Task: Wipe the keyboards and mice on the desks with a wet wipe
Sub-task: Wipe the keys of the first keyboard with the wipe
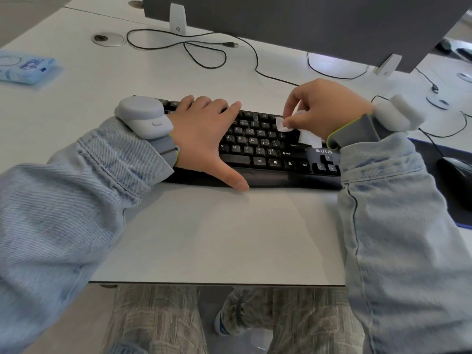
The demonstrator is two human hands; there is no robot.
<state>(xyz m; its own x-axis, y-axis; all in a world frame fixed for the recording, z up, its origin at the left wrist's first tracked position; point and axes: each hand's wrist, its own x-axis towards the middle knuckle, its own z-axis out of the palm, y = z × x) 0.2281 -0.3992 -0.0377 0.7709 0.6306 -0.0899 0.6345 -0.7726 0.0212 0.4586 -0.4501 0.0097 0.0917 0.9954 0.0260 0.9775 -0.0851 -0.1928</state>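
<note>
The right hand (329, 108) pinches a small white wet wipe (282, 123) between thumb and curled fingertips, and one part of the wipe hangs down under the palm onto the keys; the left hand (204, 131) lies flat with straight fingers on the left half of the black plastic keyboard (265, 146), thumb spread over the front edge, and it seems to hold the keyboard steady; the wipe touches the upper right part of the letter keys, just beside the left fingertips. The step in hand looks like the wiping of the keyboard, probably near the middle of it, because the arrow keys and the right side are not reached yet; the next move calls for light pressure and for dragging the wipe along the key rows to the right, without pushing the keyboard away. The black computer mouse (457, 175) waits on a dark mouse pad (429, 149) at the right, well apart from the wipe; a blue packet of wipes (25, 70) lies far to the left on the white desk (217, 238).
</note>
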